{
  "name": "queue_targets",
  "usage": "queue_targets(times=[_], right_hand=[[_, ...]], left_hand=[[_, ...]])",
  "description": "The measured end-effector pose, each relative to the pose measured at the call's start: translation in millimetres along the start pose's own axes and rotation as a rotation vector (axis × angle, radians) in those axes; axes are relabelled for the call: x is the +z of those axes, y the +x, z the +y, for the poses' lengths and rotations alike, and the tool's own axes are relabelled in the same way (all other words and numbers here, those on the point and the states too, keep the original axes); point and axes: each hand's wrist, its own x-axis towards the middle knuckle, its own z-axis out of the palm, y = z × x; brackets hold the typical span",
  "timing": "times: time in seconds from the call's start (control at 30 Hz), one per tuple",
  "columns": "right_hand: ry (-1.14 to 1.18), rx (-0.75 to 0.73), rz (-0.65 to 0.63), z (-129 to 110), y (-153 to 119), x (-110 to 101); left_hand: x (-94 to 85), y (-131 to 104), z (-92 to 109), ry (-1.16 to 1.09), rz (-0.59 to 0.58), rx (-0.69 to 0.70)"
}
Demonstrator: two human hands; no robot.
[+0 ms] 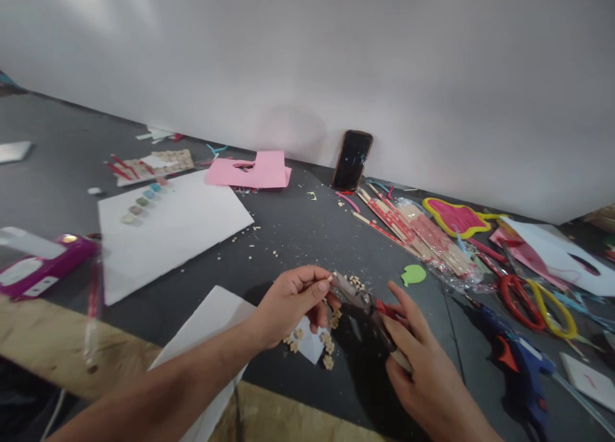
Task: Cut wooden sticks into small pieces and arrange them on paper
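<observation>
My left hand (298, 294) pinches a thin pale wooden stick (330, 278); only its tip shows between my thumb and forefinger. Right at that tip are the jaws of pruning shears (364, 298) with red on the handles, which my right hand (418, 352) grips, some fingers loosely raised. Below my left hand lies a small white paper piece (311, 346), edged with clusters of tiny wooden slices (328, 343). More cut bits (355, 280) are scattered just behind the shears' jaws.
Bundled wooden sticks (391, 218) lie at right, near scissors (521, 301) and a blue glue gun (519, 359). A phone (353, 160) leans on the wall. White sheets (177, 237), pink paper (269, 170) and a purple tool (48, 266) are at left. A green cutout (413, 275) lies right of centre.
</observation>
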Motion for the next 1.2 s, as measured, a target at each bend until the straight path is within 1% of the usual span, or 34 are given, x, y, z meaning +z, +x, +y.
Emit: queue_targets(times=[0.2,0.33,0.53,0.67,0.73,0.8,0.87,1.0,1.2], right_hand=[[-0.068,-0.036,0.029,-2,1,2],[-0.12,-0.055,0.073,-1,1,0],[-0.183,-0.071,0.076,-1,1,-1],[-0.176,-0.08,0.083,-1,1,0],[-0.145,-0.04,0.108,-2,2,0],[-0.129,0.03,0.128,-2,3,0],[-0.146,0.073,0.108,-3,4,0],[-0.188,0.086,0.036,-6,4,1],[-0.236,0.082,0.053,-8,1,1]], left_hand=[[1.4,-1,3,0.136,-0.049,0.025],[1.7,-2,4,0.237,-0.066,0.033],[3.2,-3,5,0.267,-0.061,0.025],[2.7,-4,7,0.281,-0.055,0.026],[2.6,-5,8,0.29,-0.05,0.033],[3.4,-6,8,0.285,-0.058,0.034],[4.8,-8,8,0.273,-0.081,0.022],[6.7,-9,9,0.255,-0.104,-0.003],[6.5,-12,10,0.245,-0.123,-0.023]])
